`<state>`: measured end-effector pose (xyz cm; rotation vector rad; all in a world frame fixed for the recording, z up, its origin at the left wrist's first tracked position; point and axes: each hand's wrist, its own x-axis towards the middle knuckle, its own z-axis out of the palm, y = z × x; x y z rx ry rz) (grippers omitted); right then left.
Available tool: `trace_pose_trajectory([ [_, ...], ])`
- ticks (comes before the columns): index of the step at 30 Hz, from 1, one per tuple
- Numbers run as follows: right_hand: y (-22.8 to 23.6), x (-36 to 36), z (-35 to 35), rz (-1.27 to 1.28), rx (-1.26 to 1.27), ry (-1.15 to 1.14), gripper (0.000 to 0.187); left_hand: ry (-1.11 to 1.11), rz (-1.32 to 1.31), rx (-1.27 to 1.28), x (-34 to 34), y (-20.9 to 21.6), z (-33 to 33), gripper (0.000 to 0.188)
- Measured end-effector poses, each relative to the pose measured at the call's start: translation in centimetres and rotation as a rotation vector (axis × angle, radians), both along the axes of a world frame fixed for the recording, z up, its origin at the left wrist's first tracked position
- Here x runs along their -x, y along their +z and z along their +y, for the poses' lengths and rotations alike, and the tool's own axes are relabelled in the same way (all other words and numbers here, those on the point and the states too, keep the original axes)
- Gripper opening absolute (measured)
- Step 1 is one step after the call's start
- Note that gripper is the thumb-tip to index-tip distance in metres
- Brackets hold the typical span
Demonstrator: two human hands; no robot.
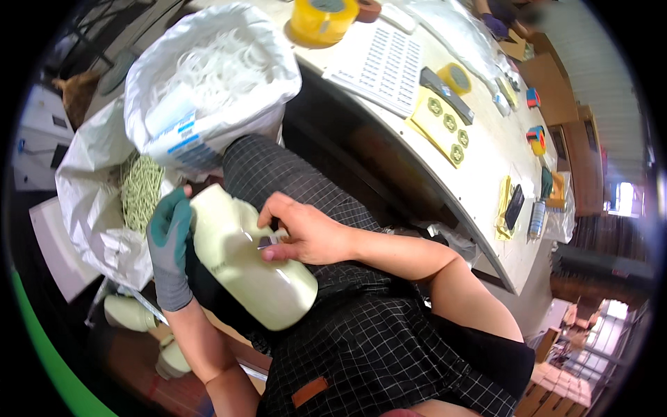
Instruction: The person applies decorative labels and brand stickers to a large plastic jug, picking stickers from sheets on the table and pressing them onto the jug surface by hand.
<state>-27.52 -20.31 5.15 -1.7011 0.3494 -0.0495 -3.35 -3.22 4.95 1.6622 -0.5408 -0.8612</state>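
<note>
A glossy pale-green plastic container with rounded shoulders lies tilted across my lap. My left hand, in a grey and green glove, grips it at its upper left end. My bare right hand is over the container's upper side, thumb and fingers closed on a small, flat, dark silvery piece. That piece is at the container's surface; its exact kind is too small to tell.
Above my knee stands a white bag of white plastic rings. Left of it, another bag holds thin pale-green pieces. Similar containers lie lower left. The table carries tape rolls, a label sheet and yellow cards.
</note>
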Motion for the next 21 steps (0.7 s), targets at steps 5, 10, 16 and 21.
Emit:
trace_pose_trajectory([
  [5,-0.4,6.4,-6.3,0.057,-0.576,-0.459,0.018,-0.119,-0.215,0.019,-0.7,-4.1,-0.4,0.034],
  [10,-0.7,16.7,-16.0,-0.004,-0.448,-1.086,0.019,-0.119,-1.079,-0.170,2.9,-0.1,-6.9,0.054],
  [16,-3.8,21.4,-22.5,0.066,0.878,-1.130,0.017,-0.869,-1.208,0.197,17.6,3.2,-22.8,0.060],
  [21,-4.5,20.5,-22.4,0.192,1.247,-0.958,0.015,-0.949,-1.410,0.250,26.1,-4.9,-32.2,0.071],
])
